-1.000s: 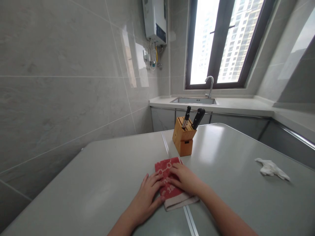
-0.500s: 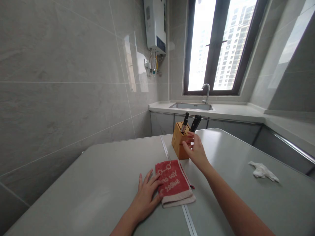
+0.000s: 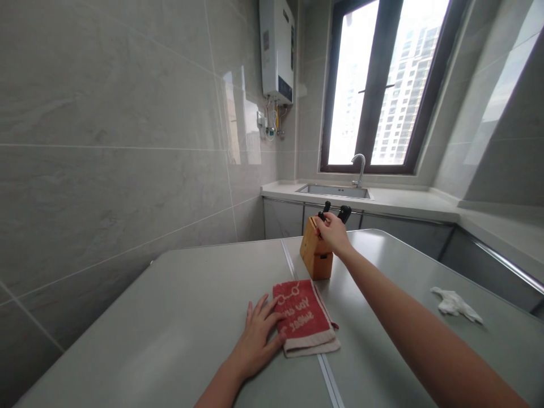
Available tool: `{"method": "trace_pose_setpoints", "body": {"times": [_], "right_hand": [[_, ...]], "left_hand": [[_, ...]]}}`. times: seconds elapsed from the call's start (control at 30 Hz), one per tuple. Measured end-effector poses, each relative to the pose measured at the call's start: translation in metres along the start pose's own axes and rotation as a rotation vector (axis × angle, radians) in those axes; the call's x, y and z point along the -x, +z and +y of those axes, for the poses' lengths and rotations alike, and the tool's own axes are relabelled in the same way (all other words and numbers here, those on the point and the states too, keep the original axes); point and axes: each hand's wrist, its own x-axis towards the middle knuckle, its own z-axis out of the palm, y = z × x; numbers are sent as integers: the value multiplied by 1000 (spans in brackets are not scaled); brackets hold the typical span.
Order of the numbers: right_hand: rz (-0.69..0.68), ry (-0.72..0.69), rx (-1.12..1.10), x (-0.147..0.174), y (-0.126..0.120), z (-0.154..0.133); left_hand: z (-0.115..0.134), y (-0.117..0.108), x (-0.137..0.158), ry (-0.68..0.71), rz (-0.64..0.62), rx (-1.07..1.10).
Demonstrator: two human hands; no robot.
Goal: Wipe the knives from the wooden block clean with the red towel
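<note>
A wooden knife block (image 3: 314, 252) stands on the table with black handles rising from its top. At the block's top my right hand (image 3: 334, 231) is closed, fingers pinched around a small black-handled knife (image 3: 321, 216) whose lower part is hidden. A thicker black knife handle (image 3: 344, 213) sticks up just beyond that hand. In front of the block lies a folded red towel (image 3: 304, 314) with pale lettering and a white border. My left hand (image 3: 259, 337) rests flat with fingers spread, touching the towel's left edge.
A crumpled white tissue (image 3: 455, 304) lies on the pale table (image 3: 191, 317) at the right. Behind the table runs a counter (image 3: 408, 195) with a sink (image 3: 334, 191) and faucet (image 3: 360, 170). A tiled wall (image 3: 114, 198) borders the left side.
My right hand has moved up and forward from beside the block, and its fingers have closed on the small knife handle. My left hand still rests at the towel. The view has shifted slightly.
</note>
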Motion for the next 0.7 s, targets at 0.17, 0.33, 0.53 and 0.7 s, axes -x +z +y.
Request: {"method": "trace_pose_setpoints", "body": {"times": [0.17, 0.33, 0.53, 0.7], "right_hand": [[73, -115, 199, -1, -12, -18], [203, -327, 149, 9, -37, -55], [405, -451, 36, 46, -54, -83], [296, -299, -111, 97, -12, -46]], "left_hand": [[-7, 10, -2, -16, 19, 2], [-11, 15, -3, -19, 23, -8], [-13, 15, -3, -14, 17, 7], [-12, 12, -3, -20, 27, 44]]}}
